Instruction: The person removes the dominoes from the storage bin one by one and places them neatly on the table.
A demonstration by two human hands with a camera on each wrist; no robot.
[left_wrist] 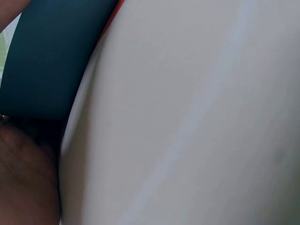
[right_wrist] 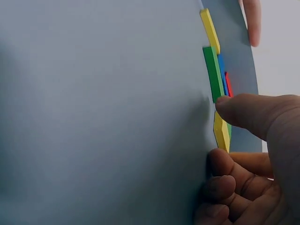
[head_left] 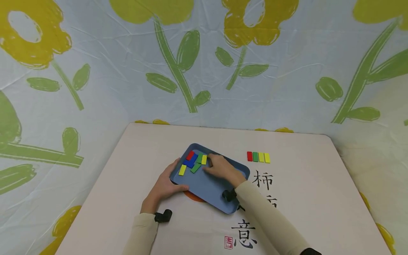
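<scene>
A blue-grey tray (head_left: 208, 186) lies slanted on the table, its left corner held by my left hand (head_left: 167, 184), thumb along the near edge and fingers at the left side. Inside, at the far left end, several small coloured tiles cluster: a red one (head_left: 190, 155), blue ones (head_left: 189, 163), green ones (head_left: 196, 168) and a yellow one (head_left: 182, 170). My right hand (head_left: 221, 168) reaches over the tray and pinches another yellow tile (right_wrist: 221, 132) between thumb and index finger at its two ends. A green tile (right_wrist: 213, 74) lies close to that thumb.
Right of the tray, a row of tiles (head_left: 258, 157) lies on the table: red, green and two yellow. Black brush characters (head_left: 244, 233) and a red seal mark (head_left: 228, 242) show on the pale table surface (head_left: 306, 198). A flowered cloth (head_left: 204, 71) stands behind the table.
</scene>
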